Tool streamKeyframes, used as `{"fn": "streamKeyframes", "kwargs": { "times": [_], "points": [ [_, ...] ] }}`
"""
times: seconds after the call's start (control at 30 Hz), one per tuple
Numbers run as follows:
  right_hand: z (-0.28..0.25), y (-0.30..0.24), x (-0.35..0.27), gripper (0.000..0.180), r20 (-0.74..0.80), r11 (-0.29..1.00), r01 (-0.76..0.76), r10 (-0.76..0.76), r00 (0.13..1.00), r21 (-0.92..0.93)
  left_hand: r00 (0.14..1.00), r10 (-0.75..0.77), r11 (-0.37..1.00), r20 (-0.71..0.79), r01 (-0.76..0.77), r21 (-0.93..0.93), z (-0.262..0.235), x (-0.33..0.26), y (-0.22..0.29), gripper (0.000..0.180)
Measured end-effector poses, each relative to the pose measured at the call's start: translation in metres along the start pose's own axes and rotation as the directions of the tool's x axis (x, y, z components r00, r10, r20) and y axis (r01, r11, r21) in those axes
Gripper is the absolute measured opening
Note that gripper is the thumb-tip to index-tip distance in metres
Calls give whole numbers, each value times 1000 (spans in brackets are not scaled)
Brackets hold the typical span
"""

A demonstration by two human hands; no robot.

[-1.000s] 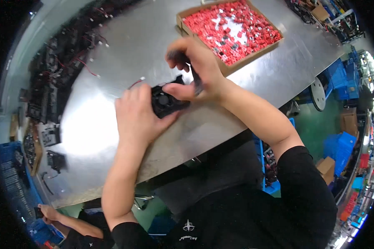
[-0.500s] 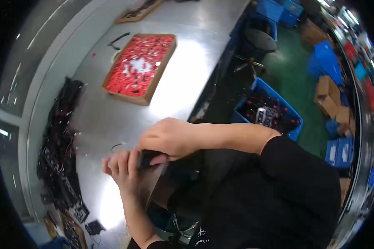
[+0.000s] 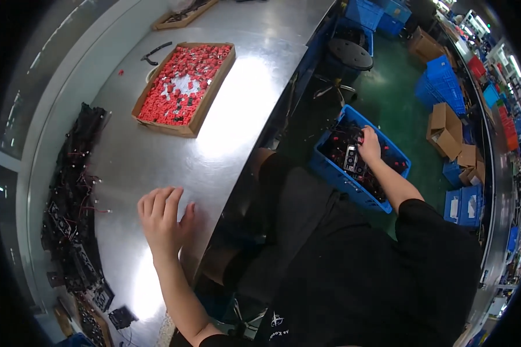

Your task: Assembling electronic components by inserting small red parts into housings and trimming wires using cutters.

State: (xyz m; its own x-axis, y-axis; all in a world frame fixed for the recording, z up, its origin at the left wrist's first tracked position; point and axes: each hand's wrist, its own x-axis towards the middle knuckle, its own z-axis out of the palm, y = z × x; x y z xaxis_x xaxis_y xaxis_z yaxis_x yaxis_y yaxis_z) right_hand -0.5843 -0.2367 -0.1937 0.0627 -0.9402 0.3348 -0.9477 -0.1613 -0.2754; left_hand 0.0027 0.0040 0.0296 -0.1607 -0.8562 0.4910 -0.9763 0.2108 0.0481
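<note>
- I see a black short-sleeved shirt (image 3: 353, 277) covering my torso, loose and creased.
- Its sleeves end above the elbows; both forearms are bare.
- A small white emblem (image 3: 276, 320) sits on the shirt's chest, too small for me to read.
- My left hand (image 3: 163, 221) and right hand (image 3: 369, 144) wear no gloves, rings or watch.
- Dark trousers (image 3: 289, 202) cover my legs.

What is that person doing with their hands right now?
A person sits at a shiny metal table. Their left hand lies flat and empty on it. Their right hand reaches down into a blue crate of small black parts on the floor beside them. A cardboard tray of little red pieces sits farther up the table.
</note>
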Motion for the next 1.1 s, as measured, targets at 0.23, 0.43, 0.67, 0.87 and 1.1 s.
{"fn": "streamKeyframes", "kwargs": {
  "times": [0.23,0.43,0.67,0.87,1.1],
  "points": [
    [-12,-184,-16,30,92,675,390,-561,823,626,979,-176,980,103,184,-70,18,-5,-13,57],
    [-107,-376,3,26,-586,-218,765,-773,244,606,981,-195,974,-15,191,-121,39,-16,-9,46],
    [-49,-472,9,31,-223,140,735,-901,373,663,955,-283,958,85,277,79,-15,-83,-19,26],
    [-59,-485,7,32,-227,141,701,-886,404,699,195,-892,-172,-408,689,704,-153,-257,-91,81],
    [-47,-480,10,31,-224,155,710,-884,410,687,389,-836,-50,-387,647,760,-118,-271,-106,84]
  ]
}}
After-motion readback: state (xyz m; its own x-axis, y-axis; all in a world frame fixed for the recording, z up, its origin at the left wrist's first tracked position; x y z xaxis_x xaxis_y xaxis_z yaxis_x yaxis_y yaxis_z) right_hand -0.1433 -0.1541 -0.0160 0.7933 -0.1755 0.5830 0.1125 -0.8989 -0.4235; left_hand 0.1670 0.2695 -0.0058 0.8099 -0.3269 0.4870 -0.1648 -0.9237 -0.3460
